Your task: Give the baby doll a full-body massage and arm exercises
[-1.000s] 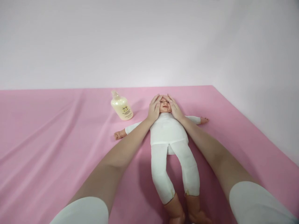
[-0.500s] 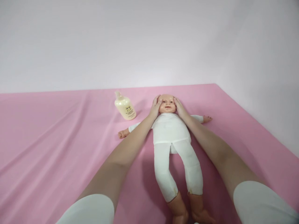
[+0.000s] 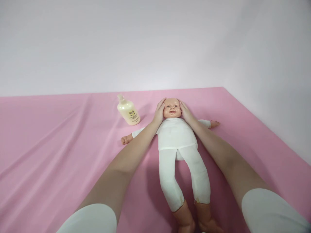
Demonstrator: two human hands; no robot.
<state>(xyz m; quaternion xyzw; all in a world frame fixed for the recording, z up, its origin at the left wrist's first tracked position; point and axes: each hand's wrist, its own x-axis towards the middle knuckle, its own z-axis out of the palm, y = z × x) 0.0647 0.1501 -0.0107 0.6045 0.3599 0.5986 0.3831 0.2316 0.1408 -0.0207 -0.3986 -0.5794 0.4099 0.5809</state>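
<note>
On pink sheet (image 3: pixel 60 145), left hand (image 3: pixel 159 113), right hand (image 3: pixel 186 112) cupping doll head (image 3: pixel 172 108)

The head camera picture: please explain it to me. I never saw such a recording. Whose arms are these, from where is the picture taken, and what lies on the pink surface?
The camera sits on a person's head and looks forward and down, so the two bare arms reaching away from the bottom edge belong to that person. There is no machine here. A doll in white clothes lies on its back on a pink cloth, arms spread, feet toward the camera. The left hand rests against one side of the doll's head and the right hand against the other, cupping it between them with the face uncovered. Beside the doll, farther to the left in the picture, lies a cream-coloured bottle, tilted and untouched. Behind is a plain pale wall.
</note>
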